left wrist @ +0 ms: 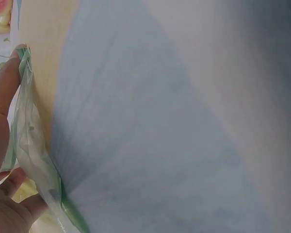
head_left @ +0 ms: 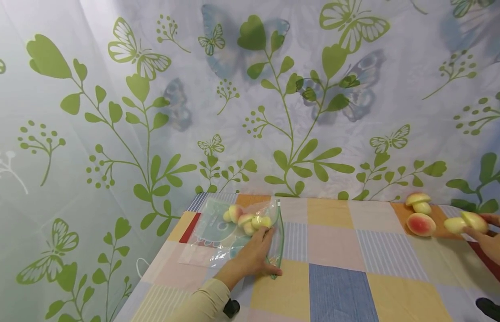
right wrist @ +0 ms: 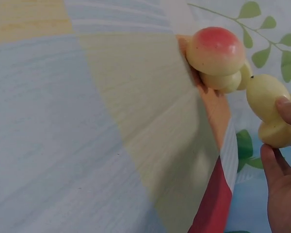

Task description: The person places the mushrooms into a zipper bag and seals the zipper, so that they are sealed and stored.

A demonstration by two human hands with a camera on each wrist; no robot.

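A clear zip bag [head_left: 217, 257] with a green closure strip lies on the left part of the table. Several toy mushrooms [head_left: 235, 213] with yellow stems and pinkish caps show inside or under its film. My left hand [head_left: 251, 255] is spread at the bag's mouth, thumb touching the green strip [left wrist: 25, 63] and fingers on the film beside the mushrooms. Over at the far right, my right hand [head_left: 493, 239] pinches a toy mushroom [right wrist: 267, 94] between thumb and fingers. Left of it are an upright toy mushroom [head_left: 419, 201] and one [head_left: 421, 224] with its red cap facing me.
A patchwork cloth [head_left: 334, 241] covers the table. Behind it hangs a curtain [head_left: 233, 112] printed with leaves and butterflies. Dark objects [head_left: 231, 308] show near the bottom edge, by each wrist. A white cord [head_left: 140, 267] loops beside the table's left edge.
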